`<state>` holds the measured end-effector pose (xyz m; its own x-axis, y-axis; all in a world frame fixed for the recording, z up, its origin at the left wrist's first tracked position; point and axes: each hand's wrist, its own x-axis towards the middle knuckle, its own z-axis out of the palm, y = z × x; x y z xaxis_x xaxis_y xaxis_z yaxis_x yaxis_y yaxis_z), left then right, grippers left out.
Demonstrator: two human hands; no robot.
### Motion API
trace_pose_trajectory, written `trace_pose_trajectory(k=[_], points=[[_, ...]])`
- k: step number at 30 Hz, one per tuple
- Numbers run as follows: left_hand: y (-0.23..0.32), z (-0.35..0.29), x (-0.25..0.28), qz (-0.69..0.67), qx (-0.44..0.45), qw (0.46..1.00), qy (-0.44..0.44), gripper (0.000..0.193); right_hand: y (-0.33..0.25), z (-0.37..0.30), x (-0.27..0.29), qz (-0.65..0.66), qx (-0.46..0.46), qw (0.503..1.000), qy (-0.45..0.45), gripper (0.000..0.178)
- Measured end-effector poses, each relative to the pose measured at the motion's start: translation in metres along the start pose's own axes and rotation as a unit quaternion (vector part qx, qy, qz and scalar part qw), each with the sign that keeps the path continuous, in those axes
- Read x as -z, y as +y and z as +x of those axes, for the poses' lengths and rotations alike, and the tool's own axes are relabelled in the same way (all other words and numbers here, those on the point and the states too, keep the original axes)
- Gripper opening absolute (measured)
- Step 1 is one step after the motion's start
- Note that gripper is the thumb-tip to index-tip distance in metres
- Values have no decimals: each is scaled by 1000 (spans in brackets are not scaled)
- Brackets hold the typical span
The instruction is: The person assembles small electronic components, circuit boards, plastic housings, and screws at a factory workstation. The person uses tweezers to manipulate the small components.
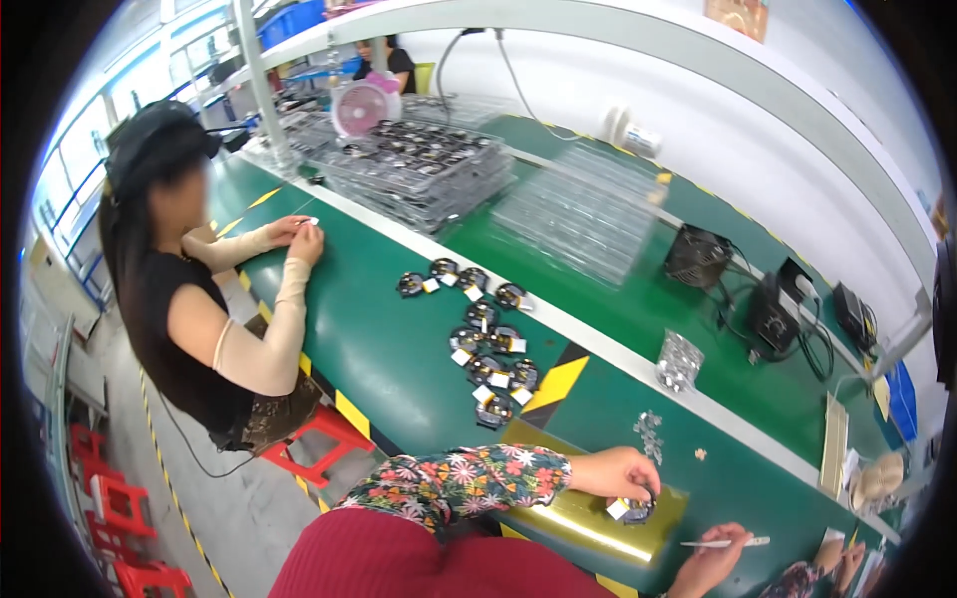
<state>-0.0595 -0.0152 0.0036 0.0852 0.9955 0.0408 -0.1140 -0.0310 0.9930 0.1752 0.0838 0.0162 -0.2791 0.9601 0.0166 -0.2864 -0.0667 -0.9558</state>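
My left hand (620,472), in a floral sleeve, has its fingers closed on the edge of a small round black part (638,506) with a white tag. That part rests on a shiny yellow sheet (583,533) laid on the green bench. To the right of the sheet, my right hand (713,566) grips slim white tweezers (726,543), their tip pointing left toward the part. Beyond my left hand lie a scatter of small clear pieces (648,436) and a little pinkish piece (700,454).
Several similar round black parts (488,371) lie left on the bench. A co-worker (189,279) sits farther left. Stacked clear trays (424,169), a pink fan (364,108), a clear bag (679,361) and black power units (778,311) stand behind. Another person's hand (849,568) shows lower right.
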Motion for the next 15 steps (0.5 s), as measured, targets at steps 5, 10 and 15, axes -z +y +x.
trace_pose_trajectory(k=[5,10,15], points=[[11,-5,2,36,39,999,-7,16,-8,-3,-19,-15,-25,999,33,44],[8,-2,0,48,30,998,-38,14,-5,2,-13,8,-36,999,4,39],[7,-1,7,119,44,991,-51,19,-1,7,-23,41,-18,999,0,19]])
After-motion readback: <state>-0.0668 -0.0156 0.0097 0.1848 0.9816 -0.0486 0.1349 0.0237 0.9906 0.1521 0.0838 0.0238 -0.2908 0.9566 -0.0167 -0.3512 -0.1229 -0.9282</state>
